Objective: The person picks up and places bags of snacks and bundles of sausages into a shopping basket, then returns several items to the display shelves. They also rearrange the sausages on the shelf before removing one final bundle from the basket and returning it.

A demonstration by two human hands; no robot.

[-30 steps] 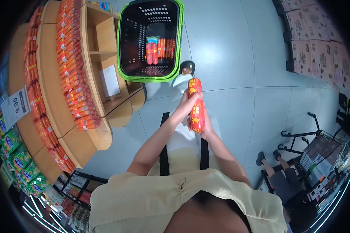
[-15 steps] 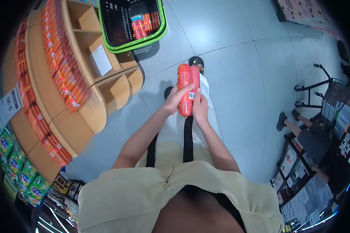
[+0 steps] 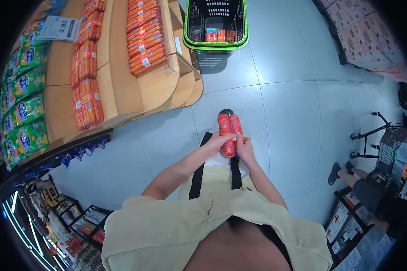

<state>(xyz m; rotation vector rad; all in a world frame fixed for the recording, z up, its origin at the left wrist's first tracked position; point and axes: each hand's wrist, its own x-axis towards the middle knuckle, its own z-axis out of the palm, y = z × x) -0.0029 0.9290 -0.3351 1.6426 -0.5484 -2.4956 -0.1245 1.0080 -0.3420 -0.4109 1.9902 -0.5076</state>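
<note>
Two red, plastic-wrapped sausages lie side by side in front of my body. The left sausage [image 3: 225, 123] is thicker, with printed labels; the right sausage [image 3: 236, 124] looks slimmer. My left hand [image 3: 217, 142] is closed around the lower part of the left sausage, its thumb reaching across toward the other one. On the slimmer sausage, my right hand [image 3: 246, 148] is closed from the right side. Both hands are close together, and the fingers beneath the sausages are hidden. One dark shoe [image 3: 226, 111] shows just beyond the sausage tips.
Ahead on the floor stands a black shopping basket with a green rim [image 3: 216, 47], holding red sausage packs [image 3: 220, 35]. To the left, a wooden shelf [image 3: 163, 88] carries rows of sausages [image 3: 145, 38] and green bags [image 3: 25, 106]. At right are a person's legs [image 3: 346, 177] and a cart [image 3: 389, 149].
My view has turned, so the shelf and basket appear farther right and the basket higher up. Both hands still hold the sausages, now lower in view.
</note>
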